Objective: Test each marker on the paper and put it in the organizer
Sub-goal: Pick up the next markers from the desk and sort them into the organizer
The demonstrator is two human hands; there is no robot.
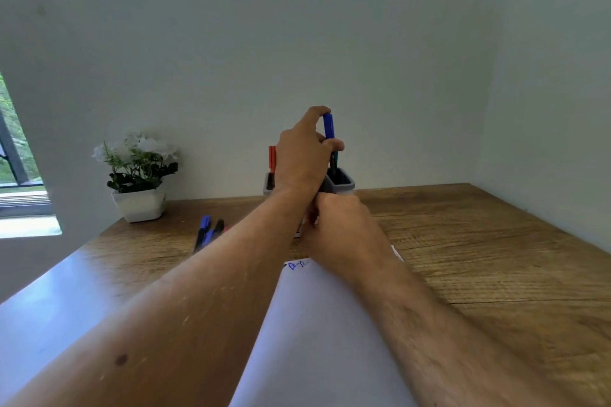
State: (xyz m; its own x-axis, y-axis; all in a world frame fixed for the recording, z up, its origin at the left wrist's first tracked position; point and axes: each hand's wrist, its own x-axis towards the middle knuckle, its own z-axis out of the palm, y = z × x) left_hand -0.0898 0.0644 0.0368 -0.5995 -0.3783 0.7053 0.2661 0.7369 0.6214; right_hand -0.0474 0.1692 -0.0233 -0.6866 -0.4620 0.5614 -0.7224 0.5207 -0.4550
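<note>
The paper (317,340) is lying nearest on the wooden desk (479,241), a white sheet with small blue scribbles (297,264) at its far edge. Just beyond it the right hand (344,228) is curling its fingers around something beside the organizer's base, probably another marker, though what it is clamping is too hidden to tell for sure. To the left, a few spare markers (208,233) are lying flat, long axes running near to far.

Farther on, the left hand (302,158) is pinching the blue marker (328,125) between thumb and fingertips, holding it upright above the organizer (342,180), cap end up and lower end pointing down into the right compartment. A red marker (272,158) is already standing in a left compartment.

The marker looks light, stiff and smooth, so a pinch on the upper barrel should be suiting it well for lowering it straight in.
</note>
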